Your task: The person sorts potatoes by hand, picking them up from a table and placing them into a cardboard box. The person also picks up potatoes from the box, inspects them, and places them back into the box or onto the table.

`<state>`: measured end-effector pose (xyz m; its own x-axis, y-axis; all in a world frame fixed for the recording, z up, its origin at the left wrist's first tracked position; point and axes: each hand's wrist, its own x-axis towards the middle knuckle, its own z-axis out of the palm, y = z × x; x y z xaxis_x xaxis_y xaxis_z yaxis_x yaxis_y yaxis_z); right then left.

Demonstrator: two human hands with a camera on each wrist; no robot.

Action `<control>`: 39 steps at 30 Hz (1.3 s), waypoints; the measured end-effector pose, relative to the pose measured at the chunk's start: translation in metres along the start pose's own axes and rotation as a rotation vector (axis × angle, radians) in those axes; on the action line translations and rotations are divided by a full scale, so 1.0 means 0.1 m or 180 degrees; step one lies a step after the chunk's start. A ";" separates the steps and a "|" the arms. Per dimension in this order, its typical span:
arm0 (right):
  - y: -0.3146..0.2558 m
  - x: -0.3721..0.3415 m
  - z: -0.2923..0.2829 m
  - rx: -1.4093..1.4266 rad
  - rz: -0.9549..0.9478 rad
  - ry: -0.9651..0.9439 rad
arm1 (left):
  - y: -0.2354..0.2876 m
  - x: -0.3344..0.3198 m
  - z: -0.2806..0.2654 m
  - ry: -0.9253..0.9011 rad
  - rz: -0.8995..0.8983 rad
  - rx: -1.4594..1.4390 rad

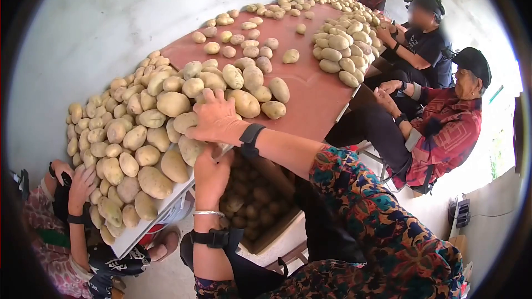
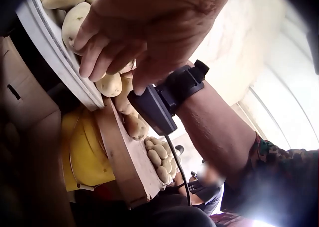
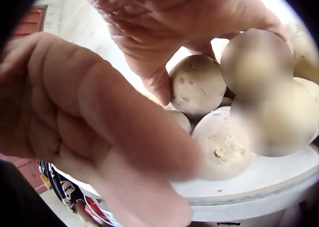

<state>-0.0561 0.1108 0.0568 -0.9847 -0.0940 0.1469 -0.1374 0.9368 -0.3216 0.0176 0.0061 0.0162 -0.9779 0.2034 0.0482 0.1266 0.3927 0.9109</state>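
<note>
"Along the near edge of the desk [image 1: 317,91], where are your fingers?"

"My right fingers [image 1: 209,97] reach over the heaped potatoes [image 1: 134,137], clamped on one pale potato [image 3: 197,85] there."

"And the left ones?"

"My left fingers [image 3: 137,119] lie together, nearly straight, just beside that edge, under my right wrist [image 1: 246,133]; I see nothing gripped in them."

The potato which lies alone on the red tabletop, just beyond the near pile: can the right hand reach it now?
Probably yes, with some stretch: nothing covers the lone potato, and only pile potatoes lie between. But the right hand grips another potato, so it should let go first.
</note>
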 end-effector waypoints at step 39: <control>0.15 -1.03 -0.43 0.1683 -0.0985 0.1293 | 0.24 -0.01 0.07 -0.0064 -0.0422 -0.5349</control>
<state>0.0483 0.1490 0.0771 -0.7892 -0.0994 0.6061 -0.5371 0.5905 -0.6024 0.0230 0.0210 0.0350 -0.9627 0.2655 -0.0519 -0.2685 -0.9136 0.3054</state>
